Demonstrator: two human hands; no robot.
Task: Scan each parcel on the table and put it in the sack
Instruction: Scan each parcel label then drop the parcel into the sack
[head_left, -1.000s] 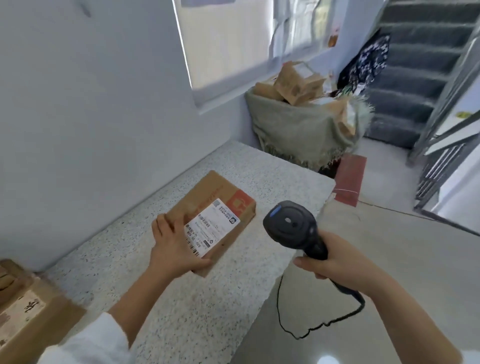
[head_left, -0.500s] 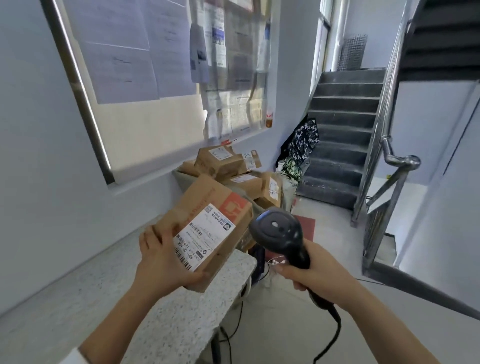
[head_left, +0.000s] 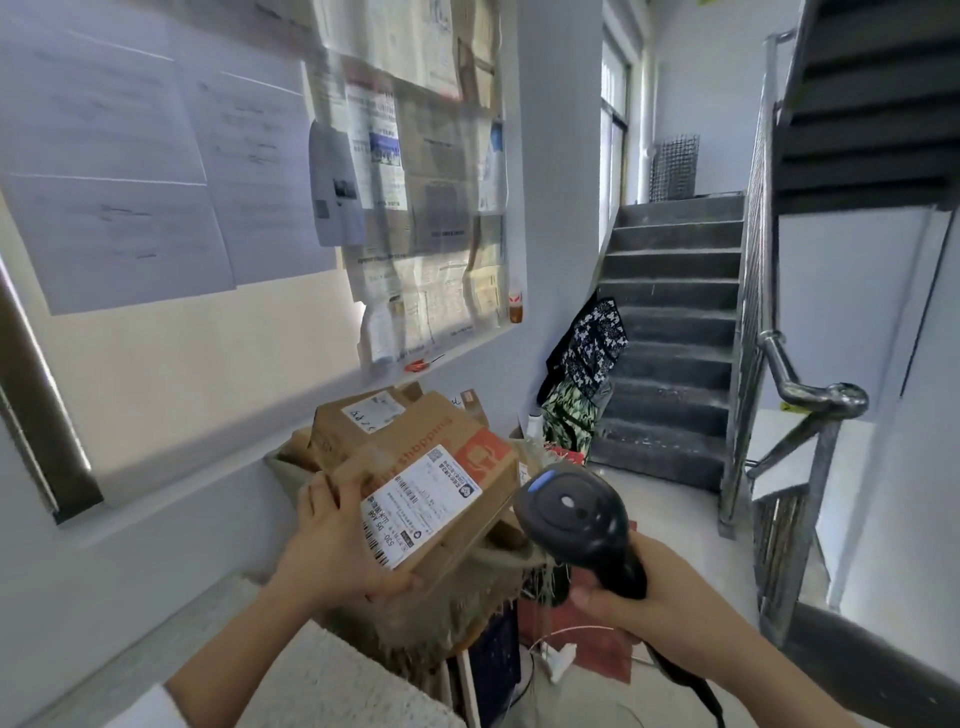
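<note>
parcel (head_left: 422, 498) now raised over sack (head_left: 415, 626); left hand (head_left: 332, 556) grips it, right hand (head_left: 657, 605) grips scanner (head_left: 571, 512)

The sack (head_left: 415, 623) mouth at 12 o'clock is crowded with stacked parcels (head_left: 348, 434), and the held parcel (head_left: 436, 499) hangs just over them. The wall ledge (head_left: 218, 465) closes off 9 to 11 o'clock. The barcode scanner (head_left: 576, 514) sits tight at 3 o'clock of that parcel. Beyond it, open floor (head_left: 685, 512) runs to the stair railing (head_left: 810, 395).
</note>
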